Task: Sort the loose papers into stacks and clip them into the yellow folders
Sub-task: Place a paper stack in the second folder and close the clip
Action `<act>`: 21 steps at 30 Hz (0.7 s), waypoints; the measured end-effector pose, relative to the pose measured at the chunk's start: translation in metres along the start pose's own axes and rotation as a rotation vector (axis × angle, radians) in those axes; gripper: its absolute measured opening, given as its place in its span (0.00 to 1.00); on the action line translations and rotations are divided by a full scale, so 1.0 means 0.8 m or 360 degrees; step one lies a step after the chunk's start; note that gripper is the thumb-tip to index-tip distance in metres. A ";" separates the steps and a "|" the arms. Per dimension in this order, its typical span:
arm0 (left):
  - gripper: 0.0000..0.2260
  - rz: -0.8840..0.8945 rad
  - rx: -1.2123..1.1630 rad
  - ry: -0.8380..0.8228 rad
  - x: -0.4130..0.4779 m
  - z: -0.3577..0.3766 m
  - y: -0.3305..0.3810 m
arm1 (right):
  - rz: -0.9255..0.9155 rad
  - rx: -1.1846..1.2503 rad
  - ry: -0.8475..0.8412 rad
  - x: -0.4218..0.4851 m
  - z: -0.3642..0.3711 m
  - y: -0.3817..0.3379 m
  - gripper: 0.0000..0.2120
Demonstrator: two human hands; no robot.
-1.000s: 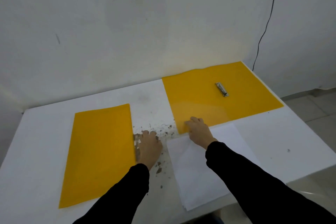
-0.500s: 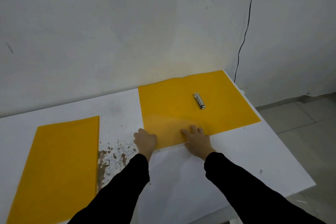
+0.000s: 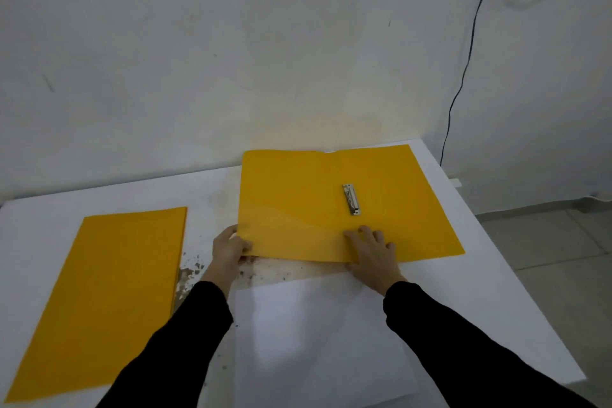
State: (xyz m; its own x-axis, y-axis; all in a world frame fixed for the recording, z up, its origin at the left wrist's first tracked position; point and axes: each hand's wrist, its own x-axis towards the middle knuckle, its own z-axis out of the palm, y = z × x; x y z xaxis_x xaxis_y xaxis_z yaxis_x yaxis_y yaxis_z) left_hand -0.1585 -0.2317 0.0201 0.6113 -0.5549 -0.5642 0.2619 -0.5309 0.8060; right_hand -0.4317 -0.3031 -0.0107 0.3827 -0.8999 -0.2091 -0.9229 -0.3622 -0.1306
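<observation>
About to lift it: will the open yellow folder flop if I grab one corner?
Probably floppy: the open folder looks thin and lies flat. It would likely bend along its centre crease. The metal clip may drag the right half down.

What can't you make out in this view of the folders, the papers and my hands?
Head view only.
Closed folder: its cover hides whatever is inside.
Paper stack: near edge cut off by the frame's bottom; sleeves cover its sides; sheet count unreadable.
Metal clip on the open folder: too small to tell if it is raised.
Left hand: fingers hidden under the folder's corner.
</observation>
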 end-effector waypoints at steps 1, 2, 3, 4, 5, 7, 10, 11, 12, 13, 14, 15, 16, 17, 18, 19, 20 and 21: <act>0.18 0.0000 -0.0025 0.0025 -0.002 -0.015 0.004 | -0.0003 -0.0027 0.0044 0.000 0.000 -0.002 0.28; 0.19 0.0005 -0.0049 0.0045 -0.004 -0.030 0.006 | 0.0009 -0.0036 0.0063 -0.001 0.000 -0.005 0.29; 0.19 0.0011 -0.0059 0.0072 -0.006 -0.048 0.007 | 0.0020 -0.0036 0.0066 -0.001 0.000 -0.012 0.29; 0.19 0.0013 -0.0063 0.0106 -0.006 -0.068 0.006 | 0.0025 -0.0032 0.0062 -0.002 0.001 -0.020 0.30; 0.19 0.0003 -0.0058 0.0132 -0.009 -0.090 0.004 | 0.0016 -0.0031 0.0061 -0.005 0.002 -0.030 0.29; 0.19 -0.0021 -0.0032 0.0169 -0.011 -0.135 -0.002 | -0.0052 -0.0039 0.0071 -0.010 0.004 -0.052 0.27; 0.21 -0.0049 -0.0004 0.0313 -0.011 -0.202 -0.019 | -0.0244 -0.0038 0.0046 -0.019 0.012 -0.089 0.25; 0.20 -0.0056 -0.0004 0.0345 -0.013 -0.223 -0.025 | -0.0311 -0.0031 0.0018 -0.021 0.016 -0.103 0.25; 0.19 -0.0064 0.0000 0.0372 -0.014 -0.244 -0.031 | -0.0378 -0.0028 -0.0020 -0.025 0.018 -0.119 0.25; 0.19 -0.0069 0.0002 0.0404 -0.016 -0.266 -0.037 | -0.0443 -0.0030 -0.0058 -0.029 0.022 -0.137 0.25; 0.18 -0.0073 0.0008 0.0425 -0.018 -0.287 -0.042 | -0.0497 -0.0028 -0.0086 -0.033 0.026 -0.154 0.25; 0.19 -0.0071 0.0026 0.0449 -0.018 -0.307 -0.048 | -0.0541 -0.0029 -0.0110 -0.037 0.029 -0.172 0.25; 0.19 -0.0065 0.0045 0.0465 -0.018 -0.325 -0.054 | -0.0580 -0.0029 -0.0131 -0.042 0.032 -0.187 0.25; 0.20 -0.0055 0.0069 0.0474 -0.016 -0.340 -0.061 | -0.0619 -0.0032 -0.0150 -0.045 0.033 -0.198 0.25; 0.22 -0.0053 0.0094 0.0488 -0.014 -0.357 -0.069 | -0.0660 -0.0035 -0.0158 -0.049 0.036 -0.209 0.25; 0.23 -0.0052 0.0132 0.0508 -0.011 -0.370 -0.076 | -0.0702 -0.0038 -0.0157 -0.053 0.040 -0.217 0.25; 0.24 -0.0060 0.0189 0.0525 -0.010 -0.381 -0.083 | -0.0743 -0.0039 -0.0142 -0.057 0.045 -0.224 0.26; 0.24 -0.0060 0.0258 0.0545 -0.010 -0.388 -0.089 | -0.0787 -0.0032 -0.0105 -0.063 0.048 -0.231 0.30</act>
State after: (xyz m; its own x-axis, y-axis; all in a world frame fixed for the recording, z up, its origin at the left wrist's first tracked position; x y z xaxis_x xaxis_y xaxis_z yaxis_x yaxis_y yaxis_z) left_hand 0.0500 0.0093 0.0230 0.8248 -0.3014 -0.4784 0.1842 -0.6566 0.7314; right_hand -0.2787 -0.1814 -0.0135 0.7760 -0.6022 -0.1876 -0.6306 -0.7469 -0.2108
